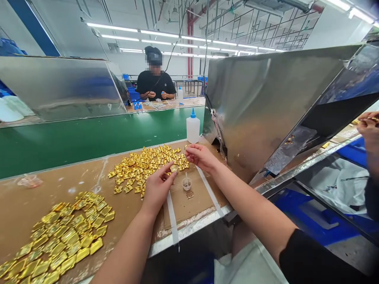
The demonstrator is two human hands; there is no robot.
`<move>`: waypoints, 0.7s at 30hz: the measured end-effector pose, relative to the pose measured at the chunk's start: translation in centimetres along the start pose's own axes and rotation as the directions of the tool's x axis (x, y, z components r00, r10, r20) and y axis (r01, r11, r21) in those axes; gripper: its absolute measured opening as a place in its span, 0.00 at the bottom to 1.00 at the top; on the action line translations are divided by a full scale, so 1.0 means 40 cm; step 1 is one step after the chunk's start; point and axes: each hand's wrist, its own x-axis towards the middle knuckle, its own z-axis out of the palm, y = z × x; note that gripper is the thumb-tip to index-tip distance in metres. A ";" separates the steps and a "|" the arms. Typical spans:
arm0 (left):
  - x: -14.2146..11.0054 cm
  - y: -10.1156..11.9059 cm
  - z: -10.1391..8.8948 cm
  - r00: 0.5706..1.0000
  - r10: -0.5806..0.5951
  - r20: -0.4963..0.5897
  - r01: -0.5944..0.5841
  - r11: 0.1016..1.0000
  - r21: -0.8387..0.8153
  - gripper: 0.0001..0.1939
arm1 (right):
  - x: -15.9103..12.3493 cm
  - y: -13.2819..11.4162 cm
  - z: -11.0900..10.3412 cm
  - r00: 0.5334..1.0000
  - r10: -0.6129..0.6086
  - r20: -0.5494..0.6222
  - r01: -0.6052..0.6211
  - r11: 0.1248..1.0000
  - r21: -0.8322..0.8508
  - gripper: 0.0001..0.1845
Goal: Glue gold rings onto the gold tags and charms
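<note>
My left hand is closed, with a small shiny gold piece between thumb and forefinger. Close by, my right hand is pinched at the fingertips around another small gold piece, only partly visible. Just beyond both hands spreads a heap of small gold pieces on the brown board. Below my fingers, a small clear cup with a thin stick in it stands on a taped cardboard sheet. A larger pile of flat gold rectangular pieces lies at the near left.
A white bottle with a blue tip stands behind the heap. A large metal hood rises at the right. The green conveyor belt runs beyond the board. A person sits across it; another person's hand shows at far right.
</note>
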 end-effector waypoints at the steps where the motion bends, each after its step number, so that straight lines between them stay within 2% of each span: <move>1: -0.002 0.000 0.000 1.000 0.004 0.003 -0.004 1.000 0.010 0.24 | 0.013 0.008 0.003 1.000 0.009 0.008 -0.010 0.996 0.084 0.27; 6: -0.009 0.029 -0.003 1.000 0.001 0.008 -0.002 1.000 0.029 0.24 | 0.016 0.033 -0.005 0.999 0.002 0.047 -0.021 0.912 0.409 0.22; 12: 0.037 0.100 -0.011 0.992 -0.024 0.122 0.024 1.000 0.005 0.22 | 0.002 0.037 0.005 0.990 0.014 0.137 -0.093 0.799 0.594 0.17; 16: 0.071 0.076 0.006 0.994 -0.017 0.111 0.027 0.996 -0.090 0.23 | 0.002 0.033 0.003 0.987 0.017 0.160 -0.120 0.745 0.657 0.14; 21: 0.068 0.030 0.018 0.998 0.000 0.060 0.009 0.989 -0.145 0.21 | -0.005 0.028 0.002 0.982 0.042 0.182 -0.157 0.718 0.679 0.12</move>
